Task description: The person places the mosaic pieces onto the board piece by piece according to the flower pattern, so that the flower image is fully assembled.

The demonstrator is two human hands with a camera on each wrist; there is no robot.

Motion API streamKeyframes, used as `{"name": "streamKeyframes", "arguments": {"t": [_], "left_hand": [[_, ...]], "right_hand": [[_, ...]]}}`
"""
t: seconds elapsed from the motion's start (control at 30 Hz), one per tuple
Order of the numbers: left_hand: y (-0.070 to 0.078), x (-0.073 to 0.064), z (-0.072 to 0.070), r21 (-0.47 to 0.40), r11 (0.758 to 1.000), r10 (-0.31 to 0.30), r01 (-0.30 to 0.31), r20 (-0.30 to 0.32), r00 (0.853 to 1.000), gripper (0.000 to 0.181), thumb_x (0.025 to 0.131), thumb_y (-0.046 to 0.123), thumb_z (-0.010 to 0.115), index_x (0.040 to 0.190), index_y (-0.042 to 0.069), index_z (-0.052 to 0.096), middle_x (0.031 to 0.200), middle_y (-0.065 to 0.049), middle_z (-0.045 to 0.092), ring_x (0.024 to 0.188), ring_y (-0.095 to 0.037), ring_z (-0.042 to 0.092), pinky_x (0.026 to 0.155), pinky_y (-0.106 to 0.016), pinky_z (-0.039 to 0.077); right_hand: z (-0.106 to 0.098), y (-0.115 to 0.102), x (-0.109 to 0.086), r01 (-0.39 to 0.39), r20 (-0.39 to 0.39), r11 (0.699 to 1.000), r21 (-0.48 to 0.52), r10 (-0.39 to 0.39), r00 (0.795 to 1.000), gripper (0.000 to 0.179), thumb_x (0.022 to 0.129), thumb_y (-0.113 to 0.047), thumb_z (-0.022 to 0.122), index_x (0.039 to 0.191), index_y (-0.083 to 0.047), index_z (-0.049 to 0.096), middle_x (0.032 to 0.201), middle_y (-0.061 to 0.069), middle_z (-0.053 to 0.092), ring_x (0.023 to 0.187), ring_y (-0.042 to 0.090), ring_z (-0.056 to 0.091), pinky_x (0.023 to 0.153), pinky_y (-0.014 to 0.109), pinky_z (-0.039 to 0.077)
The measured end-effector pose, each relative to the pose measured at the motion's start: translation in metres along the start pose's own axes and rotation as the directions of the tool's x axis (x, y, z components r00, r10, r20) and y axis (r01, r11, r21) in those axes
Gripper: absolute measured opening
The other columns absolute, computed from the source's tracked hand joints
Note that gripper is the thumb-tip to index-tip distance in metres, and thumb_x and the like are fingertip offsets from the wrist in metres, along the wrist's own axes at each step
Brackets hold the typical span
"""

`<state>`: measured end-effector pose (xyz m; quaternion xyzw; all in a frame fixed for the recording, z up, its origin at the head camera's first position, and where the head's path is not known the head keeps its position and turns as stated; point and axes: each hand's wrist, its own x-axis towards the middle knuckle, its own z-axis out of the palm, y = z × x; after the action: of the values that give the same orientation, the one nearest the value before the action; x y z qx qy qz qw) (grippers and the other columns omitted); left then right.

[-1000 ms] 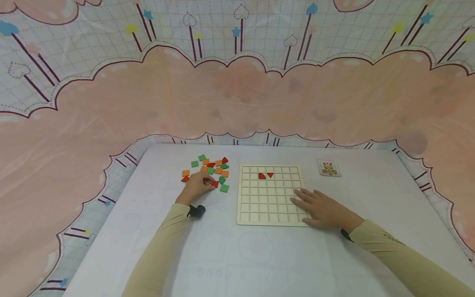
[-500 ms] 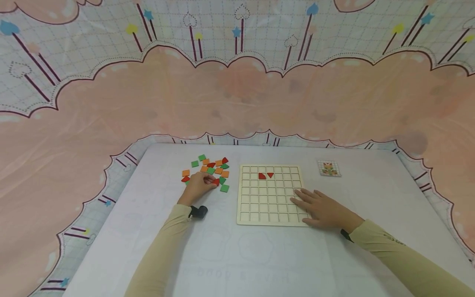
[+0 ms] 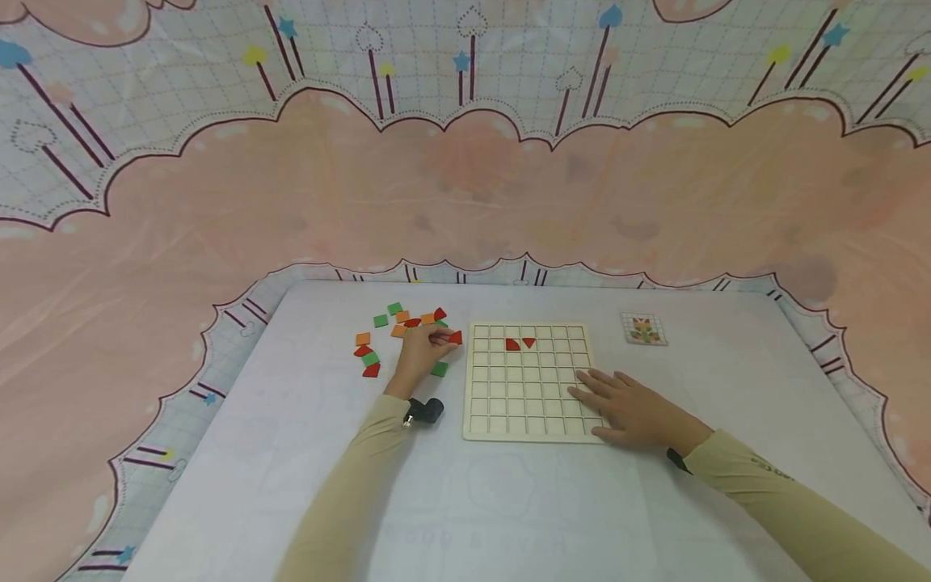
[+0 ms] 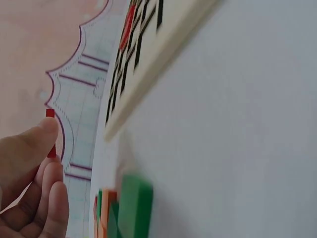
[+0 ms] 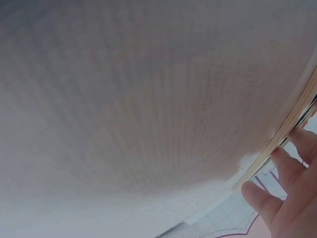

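Between thumb and fingers my left hand pinches a red tile, raised off the table just left of the board. The left wrist view shows that red tile edge-on at the fingertips. My right hand lies with spread, straight fingers on the right edge of the pale gridded board. Two red pieces sit in the board's second row: a tile with one rounded corner and a small triangle. Under and around my left hand are loose tiles, some hidden by it.
Left of the board lie several orange, green and red tiles, among them a green square near its left edge and an orange square farther out. A small pattern card with a flower picture lies at the back right on the white tabletop.
My left hand has picked up the red tile and carried it right and away from me, toward the board. Tiles it covered before now show. My right hand has stayed put.
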<state>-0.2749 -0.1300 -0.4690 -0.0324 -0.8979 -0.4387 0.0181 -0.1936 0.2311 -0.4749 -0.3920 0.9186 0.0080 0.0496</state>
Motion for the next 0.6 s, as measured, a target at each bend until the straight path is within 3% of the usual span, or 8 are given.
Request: {"name": "streamKeyframes", "arguments": {"t": [0.33, 0.6], "left_hand": [[0.029, 0.008, 0.040, -0.051, 0.993, 0.105, -0.105, 0.003, 0.994, 0.023, 0.079, 0.013, 0.074, 0.098, 0.001, 0.070, 0.090, -0.012, 0.070, 0.081, -0.020, 0.065, 0.073, -0.027, 0.054], [0.053, 0.016, 0.071, -0.070, 0.991, 0.117, -0.111, 0.101, 0.988, 0.022, 0.081, 0.013, 0.073, 0.099, 0.002, 0.070, 0.091, -0.012, 0.071, 0.082, -0.021, 0.065, 0.073, -0.026, 0.053]], "right_hand": [[-0.003, -0.001, 0.000, -0.005, 0.009, 1.000, 0.006, 0.005, 1.000, 0.062, 0.093, -0.045, 0.049, 0.146, -0.018, 0.034, 0.153, 0.011, 0.030, 0.140, 0.033, 0.030, 0.109, 0.056, 0.029], [0.001, 0.002, 0.000, 0.005, 0.002, 1.000, 0.010, -0.005, 1.000, 0.062, 0.093, -0.046, 0.048, 0.147, -0.018, 0.033, 0.154, 0.011, 0.029, 0.140, 0.032, 0.030, 0.109, 0.056, 0.029]]}}
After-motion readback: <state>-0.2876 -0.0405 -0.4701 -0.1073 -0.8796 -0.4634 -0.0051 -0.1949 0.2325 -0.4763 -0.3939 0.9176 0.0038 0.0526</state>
